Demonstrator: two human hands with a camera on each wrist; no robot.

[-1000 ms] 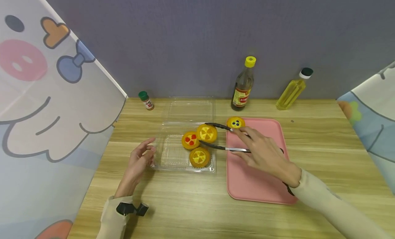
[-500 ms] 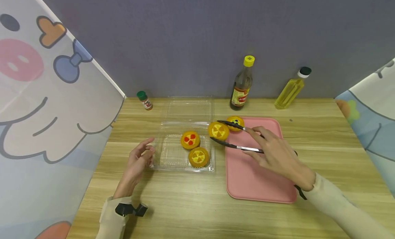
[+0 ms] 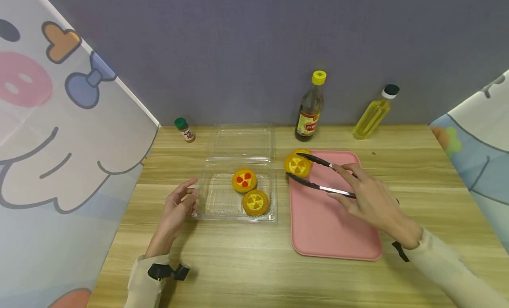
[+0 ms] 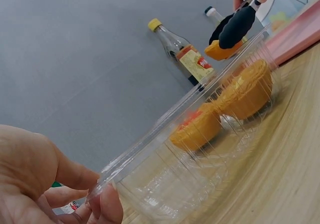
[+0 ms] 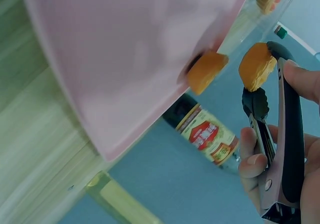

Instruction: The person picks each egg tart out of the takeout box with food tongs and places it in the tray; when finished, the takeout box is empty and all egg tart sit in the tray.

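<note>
My right hand (image 3: 371,202) grips black-and-silver tongs (image 5: 285,139), whose tips clasp an egg tart (image 3: 298,166) with an orange wedge pattern. In the right wrist view that tart hangs above the pink tray (image 3: 334,228), near its far left corner. Another tart (image 5: 206,71) sits in that corner, mostly covered in the head view. With thumb and fingertips my left hand (image 3: 178,206) pinches the left rim of the clear plastic container (image 4: 165,184). Inside, toward its right side, are a red-dotted tart (image 3: 244,180) and a wedge-patterned tart (image 3: 256,203).
Behind the tray stand a dark sauce bottle (image 3: 309,115) with a yellow cap and an oil bottle (image 3: 371,118). A small green-capped shaker (image 3: 185,130) is at the back left. The container's lid (image 3: 242,142) lies folded back toward the grey wall.
The tongs have lifted the wedge-patterned tart out of the container and carried it right, over the tray's corner. My left hand has stayed at the container's rim.
</note>
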